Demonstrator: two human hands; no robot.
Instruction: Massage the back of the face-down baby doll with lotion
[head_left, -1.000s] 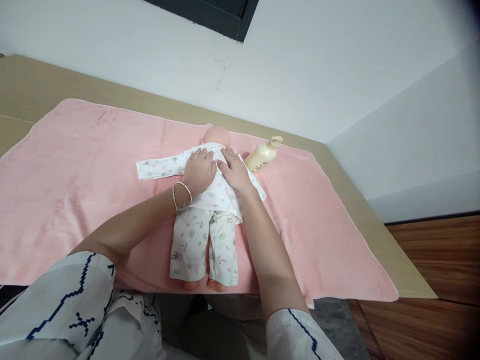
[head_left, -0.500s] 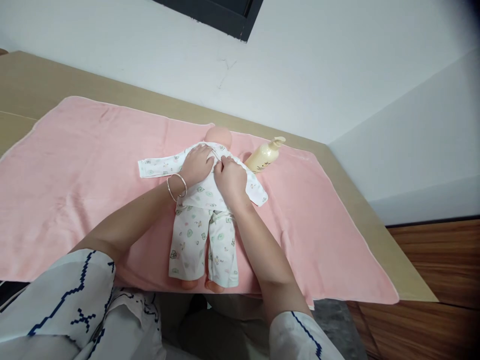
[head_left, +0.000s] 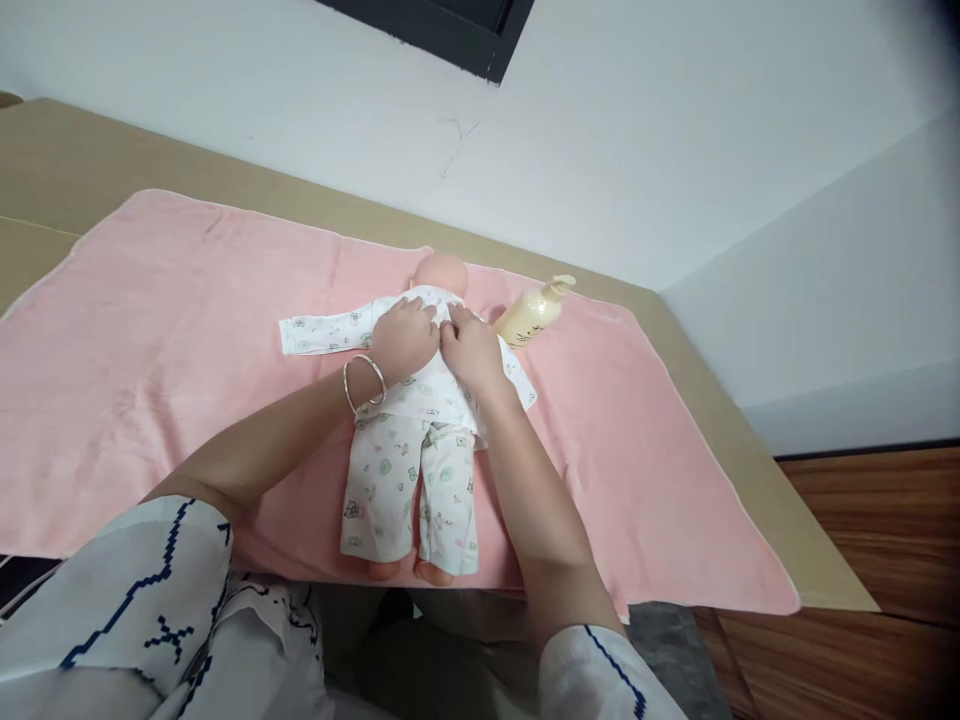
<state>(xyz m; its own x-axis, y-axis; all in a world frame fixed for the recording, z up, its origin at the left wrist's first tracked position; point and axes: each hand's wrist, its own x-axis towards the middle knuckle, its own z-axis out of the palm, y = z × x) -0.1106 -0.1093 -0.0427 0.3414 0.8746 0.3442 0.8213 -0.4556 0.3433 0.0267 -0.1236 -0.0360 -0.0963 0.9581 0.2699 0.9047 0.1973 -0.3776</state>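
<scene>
A doll lies on its back, dressed in a white printed long-sleeved shirt (head_left: pixel 427 390) and matching trousers (head_left: pixel 385 490). Its bare head (head_left: pixel 441 272) points away from me and its feet (head_left: pixel 433 573) toward me. My left hand (head_left: pixel 406 338), with a bangle at the wrist, is on the shirt's chest, its fingers bent against the cloth. Close beside it, my right hand (head_left: pixel 474 348) pinches at the shirt front near the neckline. Both hands cover the cloth between the fingertips. One sleeve (head_left: pixel 326 333) stretches out flat to the left; the other is partly behind my right hand.
A pale yellow pump bottle (head_left: pixel 531 312) leans just right of the doll's shoulder. Beneath everything is a pink blanket (head_left: pixel 615 480), spread over a tan tabletop (head_left: pixel 247 190). A white wall (head_left: pixel 600 140) rises behind, and wooden panels (head_left: pixel 862 520) stand at the right.
Both hands have shifted slightly right on the chest. The left fingers look more bent than before, and the shirt's lower right edge has moved a little. The view has also shifted slightly.
</scene>
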